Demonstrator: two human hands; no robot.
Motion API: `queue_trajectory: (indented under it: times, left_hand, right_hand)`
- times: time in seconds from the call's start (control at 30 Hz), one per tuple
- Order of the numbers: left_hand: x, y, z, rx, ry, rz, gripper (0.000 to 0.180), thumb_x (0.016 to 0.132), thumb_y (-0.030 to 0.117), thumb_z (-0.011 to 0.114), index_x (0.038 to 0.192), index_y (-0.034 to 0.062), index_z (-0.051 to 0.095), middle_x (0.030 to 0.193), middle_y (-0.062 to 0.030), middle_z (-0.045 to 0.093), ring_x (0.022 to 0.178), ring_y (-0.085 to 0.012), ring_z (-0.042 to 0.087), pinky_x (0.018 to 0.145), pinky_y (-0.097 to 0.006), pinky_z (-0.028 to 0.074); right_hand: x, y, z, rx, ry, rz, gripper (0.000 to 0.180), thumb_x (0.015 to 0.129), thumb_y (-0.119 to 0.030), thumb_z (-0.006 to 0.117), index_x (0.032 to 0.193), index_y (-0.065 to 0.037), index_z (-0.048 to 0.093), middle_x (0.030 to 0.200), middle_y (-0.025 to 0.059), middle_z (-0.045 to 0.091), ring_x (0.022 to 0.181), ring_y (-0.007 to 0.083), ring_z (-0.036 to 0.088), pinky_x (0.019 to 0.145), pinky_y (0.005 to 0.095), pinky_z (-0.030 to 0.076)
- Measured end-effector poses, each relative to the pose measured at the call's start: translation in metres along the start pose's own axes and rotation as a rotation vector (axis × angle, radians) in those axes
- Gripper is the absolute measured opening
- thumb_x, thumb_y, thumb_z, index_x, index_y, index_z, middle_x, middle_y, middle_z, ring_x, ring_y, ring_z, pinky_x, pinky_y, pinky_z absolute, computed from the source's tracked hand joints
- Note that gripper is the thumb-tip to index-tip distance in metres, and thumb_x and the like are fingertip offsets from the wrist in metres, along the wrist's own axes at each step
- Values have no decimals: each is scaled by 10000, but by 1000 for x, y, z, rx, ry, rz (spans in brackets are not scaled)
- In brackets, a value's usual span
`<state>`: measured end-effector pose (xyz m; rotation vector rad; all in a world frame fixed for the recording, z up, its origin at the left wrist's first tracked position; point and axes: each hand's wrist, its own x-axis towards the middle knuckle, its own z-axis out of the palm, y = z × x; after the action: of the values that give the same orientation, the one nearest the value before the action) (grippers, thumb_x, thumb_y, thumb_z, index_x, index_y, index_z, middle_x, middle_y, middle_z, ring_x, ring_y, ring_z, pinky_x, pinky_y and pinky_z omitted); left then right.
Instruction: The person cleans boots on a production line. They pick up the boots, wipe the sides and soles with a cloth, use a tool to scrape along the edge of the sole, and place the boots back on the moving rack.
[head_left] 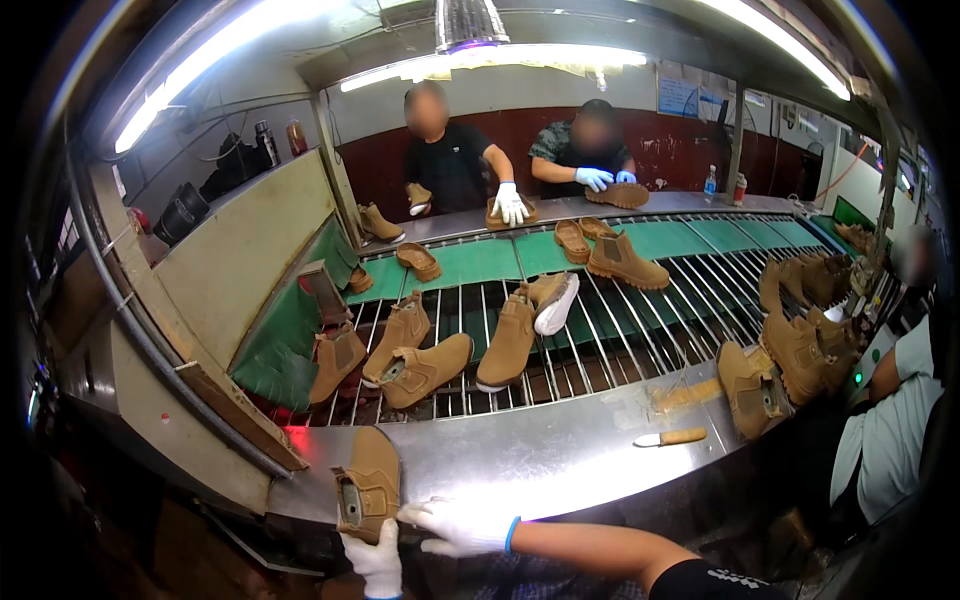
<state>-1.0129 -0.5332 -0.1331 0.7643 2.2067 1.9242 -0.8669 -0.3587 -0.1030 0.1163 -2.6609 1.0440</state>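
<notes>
A tan ankle boot rests on the near metal ledge, toe pointing away from me and its opening showing. My left hand, in a white glove, grips the boot at its near, heel end. From the right comes my right hand, also in a white glove, its fingers stretched out and apart. Its fingertips reach the boot's right side near the heel; whether they press on it I cannot tell. To the right on the ledge lies a knife with a wooden-looking handle and pale blade.
Beyond the ledge runs a roller conveyor bearing several tan boots. Behind it, a green belt carries loose soles. Two gloved people work across from me. More boots crowd the right end, beside another person's arm. A partition borders the left.
</notes>
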Motion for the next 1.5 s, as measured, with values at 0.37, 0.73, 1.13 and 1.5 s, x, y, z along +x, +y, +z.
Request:
queue_trajectory:
  times: [0.37, 0.73, 1.13, 1.5]
  left_hand:
    - [18, 121, -15, 556, 171, 625, 925, 877, 106, 737, 1657, -72, 272, 1670, -277, 394, 1566, -429, 371, 1308, -506, 271]
    - [220, 89, 343, 610, -714, 496, 1072, 882, 476, 830, 1632, -48, 272, 1688, -296, 323, 1570, -444, 350, 1281, -474, 355]
    - [261, 54, 419, 384, -1051, -12, 983, 909, 421, 793, 1639, 8, 281, 1637, -289, 419, 1396, -485, 556, 1118, -515, 516]
    - [561, 17, 344, 866, -513, 455, 712, 945, 325, 762, 1518, -14, 510, 1516, -243, 572, 1420, -404, 549, 1196, -447, 444]
  right_hand:
    - [-33, 154, -204, 38, 808, 905, 758, 918, -421, 712, 1520, -15, 496, 1432, 314, 621, 1321, 454, 625, 1130, 482, 498]
    - [40, 302, -303, 192, 1021, 1113, 1191, 834, -435, 923, 1671, 61, 236, 1376, 210, 679, 1118, 267, 725, 929, 378, 592]
    - [-101, 295, -307, 984, 1170, 960, 843, 1014, -305, 693, 1695, -44, 269, 1579, 164, 543, 1376, 318, 623, 1094, 434, 581]
    - [-84, 176, -349, -293, 849, 1259, 588, 979, -50, 550, 1561, 1, 483, 1419, 145, 600, 1228, 237, 625, 1076, 398, 521]
